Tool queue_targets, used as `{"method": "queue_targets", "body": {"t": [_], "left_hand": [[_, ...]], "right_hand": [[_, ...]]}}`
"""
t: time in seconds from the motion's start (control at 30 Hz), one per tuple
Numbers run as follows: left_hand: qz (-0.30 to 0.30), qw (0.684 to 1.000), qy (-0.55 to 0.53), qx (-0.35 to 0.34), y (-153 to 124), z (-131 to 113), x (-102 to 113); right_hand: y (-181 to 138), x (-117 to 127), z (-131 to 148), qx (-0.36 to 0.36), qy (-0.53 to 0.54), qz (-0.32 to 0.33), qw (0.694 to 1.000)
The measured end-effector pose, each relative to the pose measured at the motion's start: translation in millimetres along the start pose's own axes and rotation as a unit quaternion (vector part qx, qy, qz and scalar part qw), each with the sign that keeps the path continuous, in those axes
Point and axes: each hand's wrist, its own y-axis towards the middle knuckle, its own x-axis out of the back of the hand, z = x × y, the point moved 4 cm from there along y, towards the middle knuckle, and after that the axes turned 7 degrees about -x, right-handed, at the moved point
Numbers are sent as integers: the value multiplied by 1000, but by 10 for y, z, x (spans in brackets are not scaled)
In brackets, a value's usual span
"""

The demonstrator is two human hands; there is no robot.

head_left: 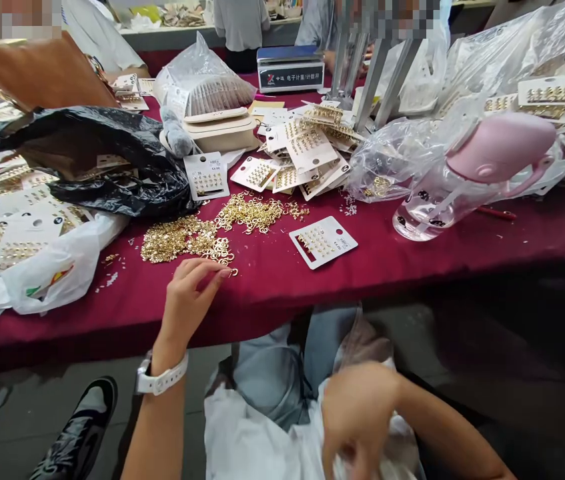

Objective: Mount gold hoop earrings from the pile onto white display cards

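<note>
My left hand (189, 287), with a white watch (162, 381) on the wrist, is just above the table's front part. Its thumb and forefinger pinch a small gold hoop earring (233, 272). Just beyond lie a heap of tiny gold pieces (175, 239) and a heap of gold hoops (249, 212). To the right of these, a white earring card (323, 243) lies flat, with rows of small earrings and a dark red slot. Over my lap hangs my right hand (362, 407), smeared by motion; its fingers point down and I cannot make out anything in them.
More earring cards (309, 143) are piled behind the heaps. A pink-lidded bottle (425, 210) stands at right beside clear plastic bags. Black (132, 187) and white (77, 260) bags lie at left. A scale (291, 70) and metal posts (377, 80) stand farther back; people are beyond.
</note>
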Motion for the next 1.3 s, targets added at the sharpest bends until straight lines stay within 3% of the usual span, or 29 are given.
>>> {"method": "queue_targets", "body": {"t": [0.07,0.13,0.2,0.27,0.37,0.43,0.67,0.77,0.87,0.97,1.07,1.13,1.2,1.27,1.3], "left_hand": [[-14,996,-84,18,51,-270,-100],[9,986,-160,34,98,-550,-268],[27,978,-203,35,134,-769,-423],[38,976,-213,33,156,-879,-529],[53,978,-201,23,173,-885,-605],[67,976,-206,14,183,-851,-628],[141,965,-220,-9,159,-789,-723],[146,967,-205,-34,194,-769,-720],[123,982,-130,-53,374,-734,-746],[208,976,-42,-46,606,-719,-960],[284,958,15,-31,746,-716,-1179],[274,961,19,-13,782,-699,-1218],[225,974,-29,23,785,-667,-1162],[147,974,-154,84,751,-634,-1039],[106,957,-243,116,714,-629,-975]], "right_hand": [[-228,398,-19,-26,64,-249,966],[-473,708,-107,-60,155,-496,852],[-597,815,-171,-59,193,-649,733],[-577,798,-200,-41,199,-715,669],[-488,713,-237,-43,209,-752,624],[-480,684,-230,-55,184,-769,610],[-583,672,-179,-88,141,-769,617],[-642,639,-256,-102,175,-796,571],[-711,608,-365,-82,233,-834,493],[-752,607,-431,-33,281,-853,439],[-776,617,-452,-19,290,-861,418],[-795,615,-464,-22,288,-865,410],[-819,605,-478,-24,289,-871,397],[-838,591,-475,-32,285,-877,385],[-842,585,-457,-36,278,-881,380]]}}
